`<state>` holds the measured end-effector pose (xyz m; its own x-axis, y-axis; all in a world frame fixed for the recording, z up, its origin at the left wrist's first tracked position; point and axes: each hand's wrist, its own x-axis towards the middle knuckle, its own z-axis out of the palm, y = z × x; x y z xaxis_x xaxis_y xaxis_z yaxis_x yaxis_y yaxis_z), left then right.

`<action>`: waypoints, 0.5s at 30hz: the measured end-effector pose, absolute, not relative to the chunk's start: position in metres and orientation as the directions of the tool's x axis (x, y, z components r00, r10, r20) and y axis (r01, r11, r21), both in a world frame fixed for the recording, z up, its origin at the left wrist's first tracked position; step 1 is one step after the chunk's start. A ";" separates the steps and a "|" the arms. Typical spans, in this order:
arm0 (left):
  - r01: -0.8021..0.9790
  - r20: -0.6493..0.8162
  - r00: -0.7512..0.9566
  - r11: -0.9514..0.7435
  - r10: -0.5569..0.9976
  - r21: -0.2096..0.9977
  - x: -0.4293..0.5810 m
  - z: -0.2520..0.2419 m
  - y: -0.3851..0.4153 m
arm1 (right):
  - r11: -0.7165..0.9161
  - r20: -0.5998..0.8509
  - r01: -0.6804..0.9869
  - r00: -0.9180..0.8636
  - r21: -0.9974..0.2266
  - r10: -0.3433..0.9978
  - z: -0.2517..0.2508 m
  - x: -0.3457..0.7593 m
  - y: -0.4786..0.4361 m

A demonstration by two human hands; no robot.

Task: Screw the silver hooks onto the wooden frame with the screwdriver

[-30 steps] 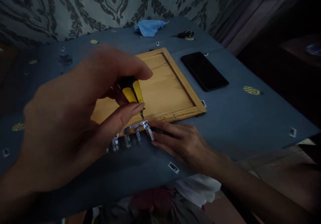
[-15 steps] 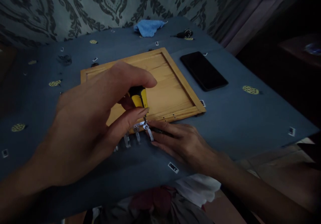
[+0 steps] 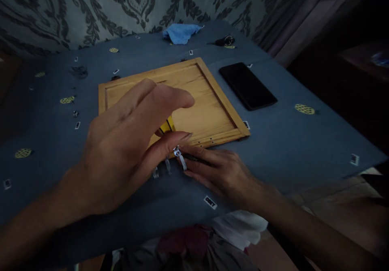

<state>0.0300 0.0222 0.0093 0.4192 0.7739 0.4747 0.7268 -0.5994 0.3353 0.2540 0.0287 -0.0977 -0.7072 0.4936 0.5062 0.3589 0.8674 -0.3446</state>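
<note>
Fingers (image 3: 173, 97) of the left hand (image 3: 121, 145) curl closely around a yellow-and-black tool (image 3: 167, 125), covering most of its handle, while the thumb conceals its tip. Below, metal hooks (image 3: 182, 162) hang at the near edge of a framed wooden panel (image 3: 206, 105); the rightmost shows best, its neighbours partly blocked by the thumb. The right hand (image 3: 225, 167) lies low at that edge, fingertips together beside the rightmost hook; a thin dark shape between them is unclear, so one cannot tell whether it grips anything. The panel lies flat on a blue-grey tablecloth (image 3: 304, 153) printed with pineapples and small labels, a black phone (image 3: 247, 85) to its right and a blue cloth (image 3: 181, 33) beyond. Scroll-patterned fabric or wallpaper (image 3: 136, 1) backs the dim room, whose right side sinks into darkness.
</note>
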 end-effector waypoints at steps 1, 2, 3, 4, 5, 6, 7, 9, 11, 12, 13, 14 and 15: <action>0.712 0.482 0.415 -0.605 0.772 0.356 0.030 0.008 0.022 | 0.869 0.507 0.357 -0.708 -0.344 0.492 -0.098 0.254 0.029; 0.690 0.478 0.401 -0.601 0.782 0.404 0.030 0.008 0.022 | 0.870 0.509 0.353 -0.709 -0.345 0.489 -0.098 0.254 0.029; 0.659 0.472 0.378 -0.590 0.796 0.468 0.029 0.007 0.022 | 0.871 0.510 0.349 -0.709 -0.346 0.487 -0.098 0.254 0.029; 0.623 0.463 0.351 -0.572 0.814 0.533 0.029 0.006 0.022 | 0.872 0.510 0.347 -0.710 -0.346 0.485 -0.098 0.254 0.029; 0.591 0.451 0.324 -0.551 0.831 0.590 0.028 0.006 0.022 | 0.870 0.507 0.350 -0.711 -0.346 0.487 -0.098 0.254 0.029; 0.567 0.442 0.300 -0.531 0.845 0.630 0.028 0.005 0.023 | 0.869 0.505 0.356 -0.710 -0.344 0.491 -0.098 0.254 0.029; 0.554 0.439 0.283 -0.519 0.853 0.651 0.028 0.004 0.023 | 0.869 0.507 0.362 -0.708 -0.339 0.492 -0.099 0.254 0.029; 0.554 0.448 0.279 -0.524 0.849 0.647 0.029 0.003 0.022 | 0.867 0.502 0.371 -0.709 -0.332 0.495 -0.099 0.254 0.029; 0.573 0.433 0.290 -0.517 0.853 0.636 0.031 0.002 0.021 | 0.868 0.501 0.368 -0.711 -0.332 0.493 -0.099 0.254 0.029; 0.580 0.432 0.298 -0.521 0.851 0.626 0.032 0.002 0.021 | 0.870 0.501 0.362 -0.713 -0.335 0.490 -0.099 0.254 0.029; 0.586 0.436 0.303 -0.527 0.847 0.616 0.032 0.001 0.020 | 0.870 0.502 0.357 -0.713 -0.339 0.488 -0.099 0.253 0.029; 0.587 0.441 0.313 -0.536 0.841 0.606 0.032 0.000 0.020 | 0.871 0.506 0.353 -0.713 -0.341 0.486 -0.099 0.253 0.029; 0.584 0.445 0.327 -0.549 0.833 0.598 0.032 -0.001 0.020 | 0.872 0.508 0.350 -0.712 -0.342 0.485 -0.099 0.253 0.029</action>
<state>0.0323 0.0202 -0.0006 0.3274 0.8334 0.4453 0.5844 -0.5489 0.5977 0.2531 0.0293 -0.0987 -0.7117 0.4848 0.5083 0.3497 0.8721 -0.3423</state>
